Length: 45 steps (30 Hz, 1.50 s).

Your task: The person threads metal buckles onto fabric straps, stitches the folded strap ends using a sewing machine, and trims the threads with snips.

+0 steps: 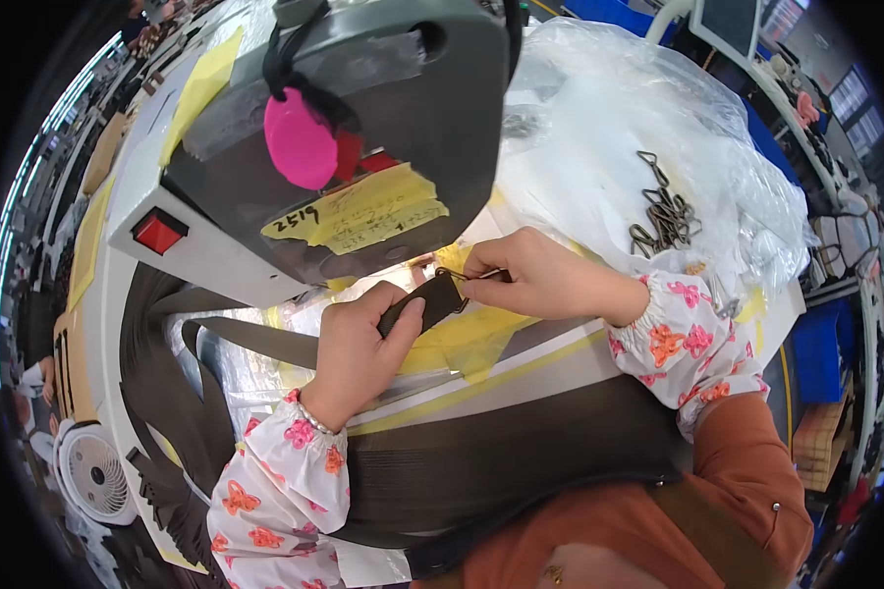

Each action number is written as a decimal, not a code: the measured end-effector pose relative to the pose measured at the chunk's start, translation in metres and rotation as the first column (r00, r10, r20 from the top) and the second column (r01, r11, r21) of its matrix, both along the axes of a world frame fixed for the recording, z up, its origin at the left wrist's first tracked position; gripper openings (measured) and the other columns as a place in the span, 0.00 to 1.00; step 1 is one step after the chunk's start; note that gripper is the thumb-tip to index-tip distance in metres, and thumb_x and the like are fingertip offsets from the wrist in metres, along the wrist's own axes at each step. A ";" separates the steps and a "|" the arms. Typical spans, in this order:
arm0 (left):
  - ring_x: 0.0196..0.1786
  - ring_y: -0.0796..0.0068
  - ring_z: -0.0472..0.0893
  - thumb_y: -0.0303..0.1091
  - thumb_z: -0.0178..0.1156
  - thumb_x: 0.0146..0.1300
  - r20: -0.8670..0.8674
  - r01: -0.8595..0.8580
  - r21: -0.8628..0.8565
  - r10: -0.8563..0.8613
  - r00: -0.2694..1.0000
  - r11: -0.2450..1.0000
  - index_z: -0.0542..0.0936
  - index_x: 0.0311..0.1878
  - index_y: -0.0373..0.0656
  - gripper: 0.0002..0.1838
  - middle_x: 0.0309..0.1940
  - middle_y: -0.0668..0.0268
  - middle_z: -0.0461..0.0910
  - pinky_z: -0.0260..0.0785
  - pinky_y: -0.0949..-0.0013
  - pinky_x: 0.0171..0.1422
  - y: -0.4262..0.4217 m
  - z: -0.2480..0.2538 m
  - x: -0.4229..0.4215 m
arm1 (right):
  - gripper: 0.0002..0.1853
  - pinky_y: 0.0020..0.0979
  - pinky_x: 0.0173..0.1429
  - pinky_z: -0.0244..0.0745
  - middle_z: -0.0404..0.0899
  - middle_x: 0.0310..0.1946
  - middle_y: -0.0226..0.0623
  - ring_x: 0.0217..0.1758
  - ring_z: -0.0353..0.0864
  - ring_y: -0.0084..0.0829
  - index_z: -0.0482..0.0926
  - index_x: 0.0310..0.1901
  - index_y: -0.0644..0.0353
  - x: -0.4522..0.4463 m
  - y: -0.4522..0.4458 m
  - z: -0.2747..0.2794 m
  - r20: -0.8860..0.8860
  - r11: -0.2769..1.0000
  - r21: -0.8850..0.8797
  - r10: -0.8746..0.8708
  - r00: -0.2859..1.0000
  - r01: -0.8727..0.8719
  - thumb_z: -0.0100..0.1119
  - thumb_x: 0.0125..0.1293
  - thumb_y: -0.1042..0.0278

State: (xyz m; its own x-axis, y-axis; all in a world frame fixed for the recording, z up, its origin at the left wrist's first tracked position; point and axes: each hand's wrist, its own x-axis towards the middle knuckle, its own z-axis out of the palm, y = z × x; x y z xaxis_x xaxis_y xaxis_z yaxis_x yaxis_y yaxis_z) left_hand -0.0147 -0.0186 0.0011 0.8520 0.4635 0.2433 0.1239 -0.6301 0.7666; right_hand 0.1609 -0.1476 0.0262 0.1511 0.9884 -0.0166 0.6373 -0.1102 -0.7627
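Near the machine's front edge, my left hand (359, 339) is closed on a dark olive webbing strap (432, 304), thumb pressed on top of it. A long stretch of similar strap (250, 339) runs off to the left behind that hand. My right hand (535, 275) is closed just to the right, pinching a dark strap end beside a thin metal wire buckle (452, 274). The buckle sits at the strap between both hands; fingers partly hide how the strap passes through it. Several similar wire buckles (666, 218) lie in a pile on clear plastic at the right.
A grey machine head (363, 118) with a yellow note and pink tag overhangs the hands. Its red switch (159, 232) is at the left. A wide bundle of straps (521, 456) lies across the front. A white fan (96, 474) stands lower left.
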 end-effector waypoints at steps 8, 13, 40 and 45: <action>0.14 0.63 0.72 0.33 0.60 0.54 -0.148 0.065 -0.062 -0.073 0.986 0.996 0.75 0.23 0.37 0.10 0.12 0.57 0.70 0.62 0.68 0.21 -0.012 0.005 0.009 | 0.09 0.37 0.24 0.69 0.76 0.18 0.44 0.21 0.77 0.46 0.73 0.26 0.64 -0.015 0.002 -0.047 0.184 0.964 0.237 -0.166 0.969 0.120 0.59 0.57 0.68; 0.15 0.65 0.72 0.35 0.57 0.55 -0.177 -0.026 -0.170 -0.004 0.984 0.985 0.77 0.26 0.35 0.11 0.13 0.54 0.70 0.62 0.66 0.22 -0.011 -0.002 0.007 | 0.10 0.41 0.25 0.68 0.75 0.17 0.47 0.21 0.76 0.48 0.73 0.26 0.63 -0.022 0.003 -0.050 0.104 0.940 0.279 -0.236 0.966 0.199 0.58 0.58 0.65; 0.20 0.57 0.78 0.34 0.56 0.59 -0.030 0.039 0.248 -0.032 0.999 0.968 0.77 0.33 0.39 0.08 0.18 0.55 0.76 0.68 0.63 0.25 -0.020 0.002 0.013 | 0.18 0.29 0.23 0.68 0.73 0.15 0.36 0.16 0.73 0.27 0.70 0.31 0.66 -0.031 -0.005 -0.042 -0.456 0.976 0.172 -0.039 0.889 0.131 0.45 0.70 0.58; 0.22 0.59 0.78 0.33 0.58 0.58 -0.001 0.131 0.130 -0.132 0.991 0.983 0.73 0.39 0.40 0.09 0.23 0.57 0.78 0.69 0.65 0.26 -0.020 -0.004 0.010 | 0.20 0.24 0.22 0.69 0.74 0.18 0.34 0.15 0.73 0.23 0.69 0.33 0.66 -0.029 -0.008 -0.039 -0.569 0.989 0.065 -0.072 0.819 0.132 0.43 0.71 0.53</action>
